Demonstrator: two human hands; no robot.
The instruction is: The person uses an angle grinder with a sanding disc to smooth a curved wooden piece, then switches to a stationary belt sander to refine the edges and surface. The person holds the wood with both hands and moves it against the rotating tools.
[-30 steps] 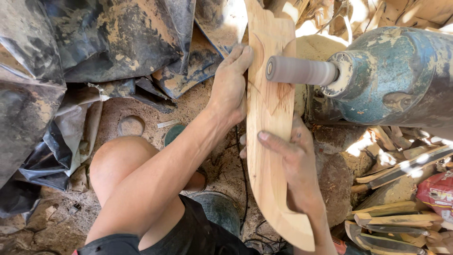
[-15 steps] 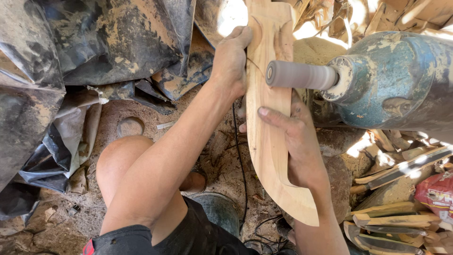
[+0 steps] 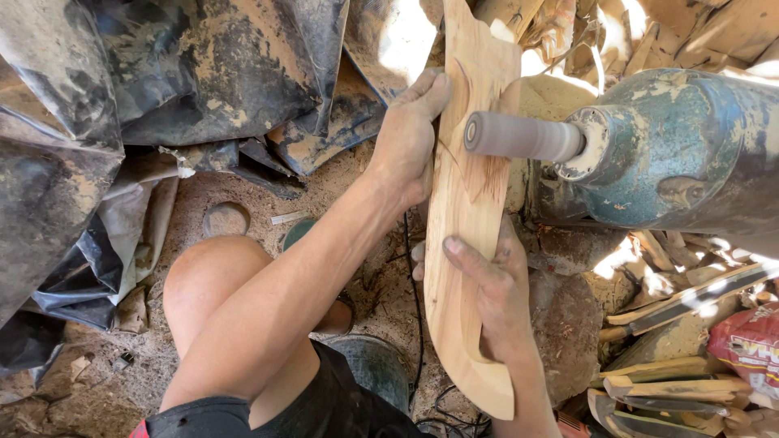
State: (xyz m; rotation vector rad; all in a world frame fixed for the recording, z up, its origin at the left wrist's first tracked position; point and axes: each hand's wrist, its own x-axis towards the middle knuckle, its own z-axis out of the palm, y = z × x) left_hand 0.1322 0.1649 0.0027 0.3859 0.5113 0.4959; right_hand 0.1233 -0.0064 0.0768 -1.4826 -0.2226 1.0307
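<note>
A long, curved piece of pale wood [image 3: 466,243] stands on edge in front of me. My left hand [image 3: 406,142] grips its upper part from the left side. My right hand [image 3: 495,288] wraps around its lower middle, thumb across the face. A grey cylindrical sanding drum [image 3: 523,138] sticks out of a worn blue-green motor [image 3: 682,154] and presses against the wood's upper face, where the surface looks rough.
Dusty black plastic sheeting [image 3: 122,97] covers the left and top. My bare knee [image 3: 215,280] is bent below the left arm. Stacked carved wooden pieces [image 3: 690,381] and a red bag [image 3: 751,345] lie at the lower right. A cable [image 3: 415,308] runs along the sawdust-covered ground.
The wood has shifted slightly upward and leftward against the drum, with both hands moving with it. The grips are unchanged.
</note>
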